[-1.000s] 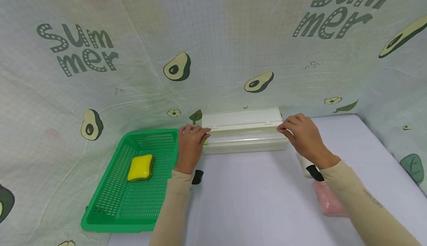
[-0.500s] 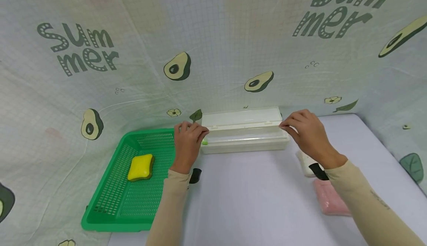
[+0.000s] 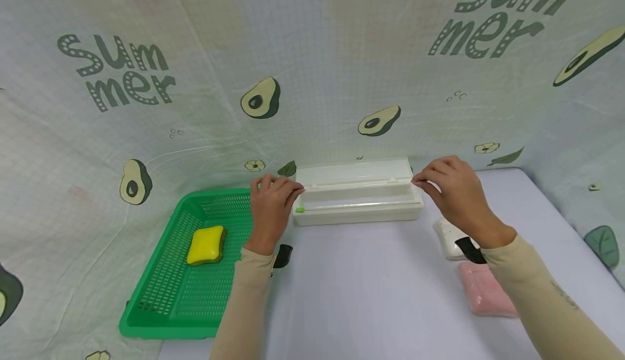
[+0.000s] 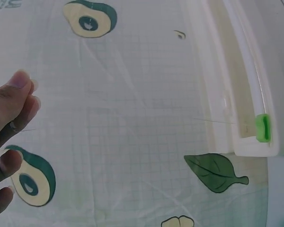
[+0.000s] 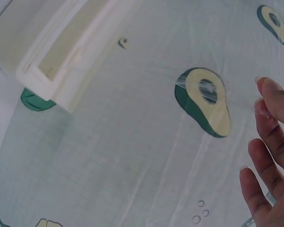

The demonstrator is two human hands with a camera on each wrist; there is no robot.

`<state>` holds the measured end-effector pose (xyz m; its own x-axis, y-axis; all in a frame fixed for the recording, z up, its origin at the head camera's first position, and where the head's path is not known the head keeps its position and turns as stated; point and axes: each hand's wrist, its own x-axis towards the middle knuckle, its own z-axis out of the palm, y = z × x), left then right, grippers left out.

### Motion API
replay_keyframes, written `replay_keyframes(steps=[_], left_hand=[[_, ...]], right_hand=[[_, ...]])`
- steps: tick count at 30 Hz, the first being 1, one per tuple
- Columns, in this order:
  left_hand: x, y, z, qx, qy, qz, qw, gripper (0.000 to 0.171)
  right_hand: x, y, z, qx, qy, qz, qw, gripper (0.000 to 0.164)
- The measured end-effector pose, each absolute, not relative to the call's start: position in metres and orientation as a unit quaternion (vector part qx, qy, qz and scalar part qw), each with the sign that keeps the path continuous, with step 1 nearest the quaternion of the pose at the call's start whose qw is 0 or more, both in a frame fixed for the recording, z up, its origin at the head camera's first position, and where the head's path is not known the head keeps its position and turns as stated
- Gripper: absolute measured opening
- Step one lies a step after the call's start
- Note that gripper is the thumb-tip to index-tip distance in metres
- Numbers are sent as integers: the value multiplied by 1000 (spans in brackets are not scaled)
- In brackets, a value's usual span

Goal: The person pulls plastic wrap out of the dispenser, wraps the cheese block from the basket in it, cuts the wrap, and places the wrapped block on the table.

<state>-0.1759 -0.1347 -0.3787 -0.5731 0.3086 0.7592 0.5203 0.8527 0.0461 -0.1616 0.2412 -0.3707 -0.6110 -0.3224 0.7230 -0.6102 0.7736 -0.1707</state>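
Note:
A white cling film dispenser [image 3: 358, 216] stands at the back of the table with its lid [image 3: 354, 171] raised. A green slide cutter [image 3: 300, 209] sits at its left end. My left hand [image 3: 270, 208] is just off that end, thumb and fingertips pinched together. Off the right end, my right hand [image 3: 454, 197] pinches in the same way. Clear cling film [image 5: 206, 89] shows as faint shiny streaks beside the right fingertips. A thin line by the left fingers in the left wrist view looks like its edge. Most of the film is too transparent to follow.
A green basket [image 3: 161, 273] with a yellow sponge [image 3: 206, 244] in it stands left of my left arm. Under my right forearm lie a white packet [image 3: 448, 238] and a pink packet [image 3: 485, 289], both partly hidden. An avocado-print sheet [image 3: 312, 78] hangs behind.
My hands have spread apart, the left going left and the right going right and slightly up. The dispenser's opening shows more clearly between them. Basket and sponge stay put.

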Motion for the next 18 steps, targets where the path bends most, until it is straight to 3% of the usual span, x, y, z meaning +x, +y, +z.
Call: replay_keyframes(steps=[16,18], left_hand=[[-171,-135,-356,-240,-868,-133,414,12],[-170,-136,-353,-240,-868,-133,414,12]], right_hand=[[-158,242,-351,276,-862,198,376,24],[-157,242,-349,278,-859,199,380,15]])
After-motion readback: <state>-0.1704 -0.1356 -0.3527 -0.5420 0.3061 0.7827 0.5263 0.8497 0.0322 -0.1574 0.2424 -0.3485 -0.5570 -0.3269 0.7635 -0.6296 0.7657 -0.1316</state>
